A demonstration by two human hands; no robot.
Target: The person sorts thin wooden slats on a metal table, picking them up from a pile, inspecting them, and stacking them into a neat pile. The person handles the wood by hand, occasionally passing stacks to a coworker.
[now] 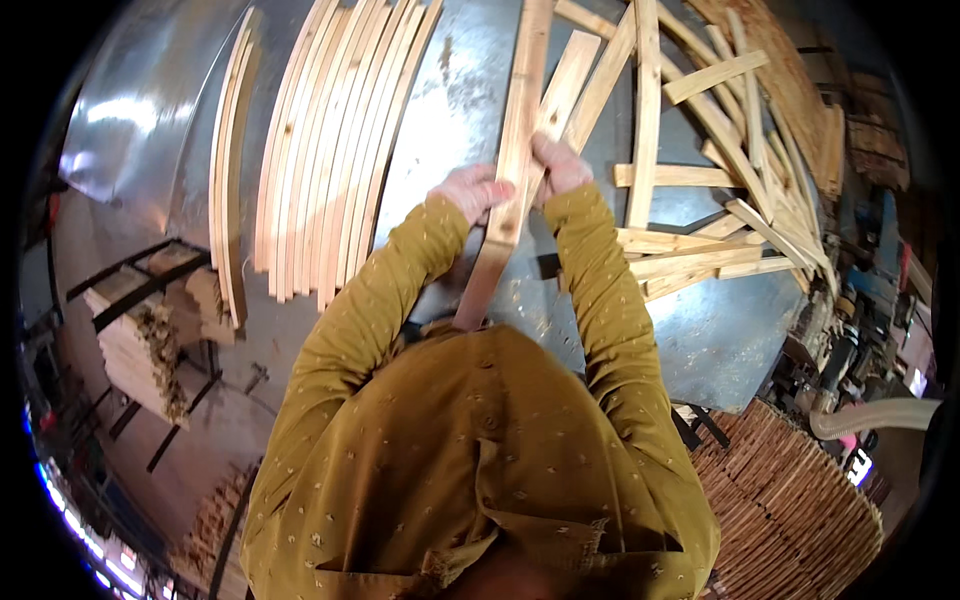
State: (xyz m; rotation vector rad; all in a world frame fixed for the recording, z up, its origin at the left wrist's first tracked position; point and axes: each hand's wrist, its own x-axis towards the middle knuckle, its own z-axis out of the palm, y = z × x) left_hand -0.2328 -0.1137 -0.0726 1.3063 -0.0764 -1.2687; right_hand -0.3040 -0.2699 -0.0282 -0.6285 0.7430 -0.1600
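A long wooden board (517, 130) runs lengthwise in front of me, over the metal table. Its near end lies over a darker strip of wood (484, 285) that reaches toward my body. My left hand (473, 192) grips the board's left edge, with the thumb on top and the other fingers partly hidden. On the opposite edge my right hand (562, 166) is closed on the board, its fingertips partly out of sight. A shorter wooden slat (570, 75) slants away just beyond my right hand.
Several long slats (335, 150) lie side by side on the metal table (440, 110) at the left, with a narrower bundle (232, 170) beyond them. Loose pieces (690, 175) cross in a jumble at the right. Stacked wood (790, 500) stands at the lower right, near a pale hose (870, 418).
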